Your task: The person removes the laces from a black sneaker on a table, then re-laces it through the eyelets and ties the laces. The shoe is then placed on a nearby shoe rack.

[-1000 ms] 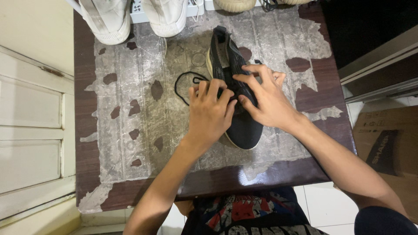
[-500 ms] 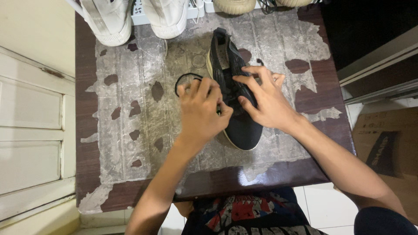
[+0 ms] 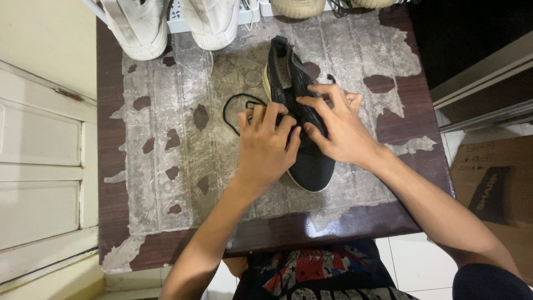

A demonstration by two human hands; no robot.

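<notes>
- Head view, looking straight down: a black shoe (image 3: 297, 111) lies on a worn brown table (image 3: 166, 166), toe toward the person, heel opening pointing away.
- The left hand (image 3: 265, 149) is now back against the shoe's near side. Half a second ago it was pulled away to the left; now its curled fingers press at the lace area, seemingly pinching the black lace (image 3: 236, 108), though the grip itself is hidden.
- That return suggests the lace is being worked through the shoe stroke by stroke, with the loose loop still trailing on the table to the left.
- The right hand (image 3: 338, 128) has barely moved. It rests over the shoe's upper with fingers spread and bent, thumb and forefinger close together at the lacing; what they hold cannot be told.
- White shoes (image 3: 139, 25) and a tan pair (image 3: 300, 6) line the far edge, near the black shoe's heel.
- Open tabletop lies left of the lace loop and right of the shoe; the near table edge sits just beyond the forearms.
- A cardboard box (image 3: 494, 189) stands on the floor at right, well apart.
</notes>
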